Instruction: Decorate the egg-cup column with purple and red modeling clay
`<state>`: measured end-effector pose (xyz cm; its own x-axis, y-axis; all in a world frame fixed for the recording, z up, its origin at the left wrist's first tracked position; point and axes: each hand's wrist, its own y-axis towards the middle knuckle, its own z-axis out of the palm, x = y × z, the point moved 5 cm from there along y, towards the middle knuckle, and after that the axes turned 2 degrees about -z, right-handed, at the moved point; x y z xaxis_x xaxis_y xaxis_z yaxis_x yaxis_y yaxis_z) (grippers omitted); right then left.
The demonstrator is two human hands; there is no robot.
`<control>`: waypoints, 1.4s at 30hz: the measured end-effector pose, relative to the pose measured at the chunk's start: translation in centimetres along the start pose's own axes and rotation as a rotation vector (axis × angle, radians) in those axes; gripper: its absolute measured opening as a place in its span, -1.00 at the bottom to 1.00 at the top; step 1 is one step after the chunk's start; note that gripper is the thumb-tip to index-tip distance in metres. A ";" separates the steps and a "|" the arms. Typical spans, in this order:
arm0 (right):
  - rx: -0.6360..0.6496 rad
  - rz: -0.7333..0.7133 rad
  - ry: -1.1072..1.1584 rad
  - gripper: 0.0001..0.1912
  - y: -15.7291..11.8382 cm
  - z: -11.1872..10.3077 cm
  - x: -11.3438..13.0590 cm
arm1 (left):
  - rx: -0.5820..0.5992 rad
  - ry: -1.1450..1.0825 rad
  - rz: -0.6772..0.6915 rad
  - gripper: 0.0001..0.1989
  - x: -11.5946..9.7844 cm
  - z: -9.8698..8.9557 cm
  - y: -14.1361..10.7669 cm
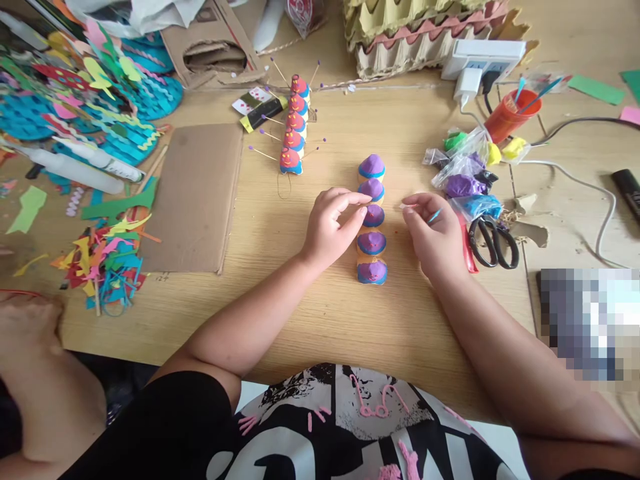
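Observation:
A strip of egg-carton bumps, topped with purple and blue clay, lies lengthwise in front of me. My left hand is at its left side, thumb and index fingertip curled against the second and third bumps. To the right of the strip, my right hand is closed in a pinch on a thin blue stick, most of it hidden by the fingers. Something small and pale shows at those fingertips, too small to name. Farther back stands a finished-looking red and blue caterpillar strip with pins sticking out sideways.
Black-handled scissors and bagged clay lie by my right hand, below a red cup. A cardboard sheet and paper scraps are at left. Egg trays and a power strip stand behind. Another person's arm is at lower left.

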<state>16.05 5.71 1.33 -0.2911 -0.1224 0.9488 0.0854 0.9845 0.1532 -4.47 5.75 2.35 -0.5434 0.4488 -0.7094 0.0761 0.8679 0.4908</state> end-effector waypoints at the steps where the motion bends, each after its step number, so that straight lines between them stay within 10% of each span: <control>1: 0.032 -0.004 -0.064 -0.86 0.0 0.0 0.3 | -0.003 0.000 -0.001 -0.87 0.0 0.0 0.0; 11: 0.343 -0.044 -0.775 -0.93 0.4 -1.7 1.8 | -0.017 -0.024 0.009 -0.89 0.2 0.1 0.0; 42: 0.432 0.016 -0.819 -0.91 0.2 -0.7 0.9 | -0.027 -0.058 0.005 -0.89 -0.1 0.0 0.2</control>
<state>16.47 5.71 2.45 -0.8896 -0.1432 0.4337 -0.2194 0.9668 -0.1308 -4.41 5.85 2.51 -0.4940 0.4653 -0.7344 0.0561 0.8600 0.5072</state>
